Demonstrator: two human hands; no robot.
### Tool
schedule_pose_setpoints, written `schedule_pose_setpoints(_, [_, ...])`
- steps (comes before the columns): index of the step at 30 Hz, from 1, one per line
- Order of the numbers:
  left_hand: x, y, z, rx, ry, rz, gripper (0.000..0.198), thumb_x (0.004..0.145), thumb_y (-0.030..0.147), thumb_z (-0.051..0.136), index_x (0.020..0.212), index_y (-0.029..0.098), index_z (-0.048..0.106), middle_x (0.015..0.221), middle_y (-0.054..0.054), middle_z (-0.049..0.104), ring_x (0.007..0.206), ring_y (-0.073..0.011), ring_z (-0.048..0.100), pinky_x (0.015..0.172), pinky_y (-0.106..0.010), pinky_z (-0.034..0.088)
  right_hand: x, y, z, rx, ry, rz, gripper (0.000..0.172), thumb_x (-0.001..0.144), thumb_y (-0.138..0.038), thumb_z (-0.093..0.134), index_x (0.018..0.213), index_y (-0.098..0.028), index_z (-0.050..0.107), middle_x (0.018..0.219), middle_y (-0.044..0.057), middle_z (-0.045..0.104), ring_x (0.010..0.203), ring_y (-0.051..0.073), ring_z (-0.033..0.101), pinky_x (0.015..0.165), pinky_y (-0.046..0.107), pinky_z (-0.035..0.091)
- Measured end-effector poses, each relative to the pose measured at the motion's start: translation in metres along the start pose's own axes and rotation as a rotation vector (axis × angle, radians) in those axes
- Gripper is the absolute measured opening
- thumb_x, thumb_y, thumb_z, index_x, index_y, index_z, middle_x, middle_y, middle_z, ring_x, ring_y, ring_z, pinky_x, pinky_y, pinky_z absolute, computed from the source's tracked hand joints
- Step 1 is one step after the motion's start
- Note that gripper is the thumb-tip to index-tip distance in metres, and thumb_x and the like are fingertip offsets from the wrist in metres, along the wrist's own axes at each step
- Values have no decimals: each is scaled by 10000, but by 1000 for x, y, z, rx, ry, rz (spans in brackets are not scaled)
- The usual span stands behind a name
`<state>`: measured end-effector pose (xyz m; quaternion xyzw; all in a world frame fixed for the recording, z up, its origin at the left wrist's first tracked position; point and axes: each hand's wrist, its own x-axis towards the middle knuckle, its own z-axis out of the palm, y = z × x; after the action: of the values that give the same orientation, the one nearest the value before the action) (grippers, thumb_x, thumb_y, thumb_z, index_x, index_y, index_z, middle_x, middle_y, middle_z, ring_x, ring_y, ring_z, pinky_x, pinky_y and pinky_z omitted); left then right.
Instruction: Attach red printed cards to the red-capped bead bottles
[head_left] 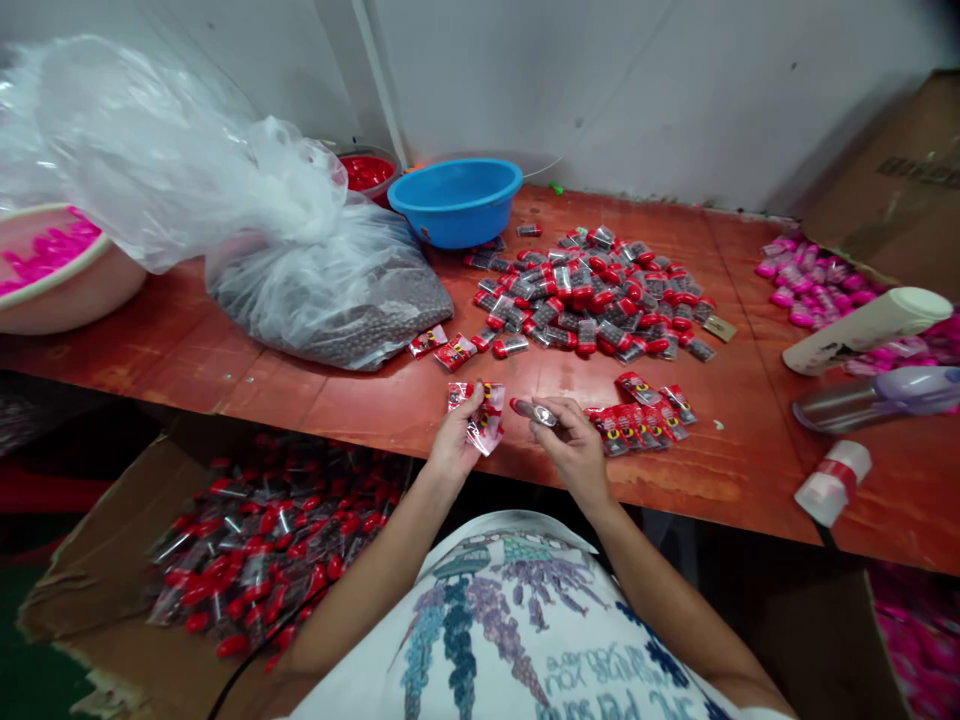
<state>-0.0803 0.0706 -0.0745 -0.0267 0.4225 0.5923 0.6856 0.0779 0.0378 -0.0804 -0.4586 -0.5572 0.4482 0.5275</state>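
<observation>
Near the table's front edge, my left hand [456, 440] is closed on a red printed packet [487, 418], with its thumb on top. Just to the right, my right hand [574, 445] pinches a small dark-filled container [534, 411] with a red end that points toward the packet. The two things are a short gap apart. Right of my right hand lies a row of red printed packets [641, 425]. Behind both hands is a big pile of red-capped containers [592, 290]. Two more red packets [454, 351] lie by the plastic bag.
A clear bag of dark beads [337, 290] stands at the left, beside a blue basin [455, 205] and a bowl of pink pieces [67, 290]. Bottles [862, 330] and pink items stand at the right. Below the table's left edge is a cardboard box [97, 560] of red-capped containers.
</observation>
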Motion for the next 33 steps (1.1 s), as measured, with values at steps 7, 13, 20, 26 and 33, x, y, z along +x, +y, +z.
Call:
schedule_pose_setpoints(7, [2, -5, 0, 42, 25, 27, 92, 759, 178, 708, 797, 118, 651, 662, -30, 697, 511, -125, 634, 491, -224, 530, 1, 2, 1, 403, 137, 222, 216, 768, -306, 679, 941, -226, 575, 769, -31, 649, 649, 131, 651, 650, 293, 572])
schedule_pose_setpoints(13, [-2, -13, 3, 74, 26, 188, 198, 623, 147, 803, 747, 124, 650, 687, -24, 698, 575, -125, 644, 580, -233, 542, 8, -1, 3, 521, 88, 431, 256, 691, -325, 737, 845, -189, 584, 733, -29, 659, 558, 115, 650, 530, 225, 556])
schedule_pose_setpoints(20, [-7, -16, 2, 230, -63, 297, 268, 580, 239, 835, 758, 131, 666, 687, -3, 685, 569, -116, 629, 603, -245, 533, 13, 2, 1, 521, 76, 463, 277, 649, -334, 762, 832, -186, 616, 703, -21, 674, 536, 112, 632, 503, 214, 544])
schedule_pose_setpoints(26, [-11, -14, 3, 314, -122, 354, 260, 592, 212, 824, 786, 125, 674, 742, -11, 692, 645, -123, 643, 670, -254, 536, 10, 3, 3, 632, 112, 450, 274, 649, -305, 780, 835, -188, 615, 739, -15, 683, 611, 108, 645, 580, 213, 564])
schedule_pose_setpoints(33, [-16, -4, 1, 469, -156, 389, 290, 581, 254, 827, 804, 139, 682, 756, -9, 680, 648, -129, 636, 627, -249, 536, 2, 11, 9, 633, 119, 388, 269, 676, -289, 768, 873, -201, 608, 840, -17, 667, 718, 126, 657, 663, 265, 577])
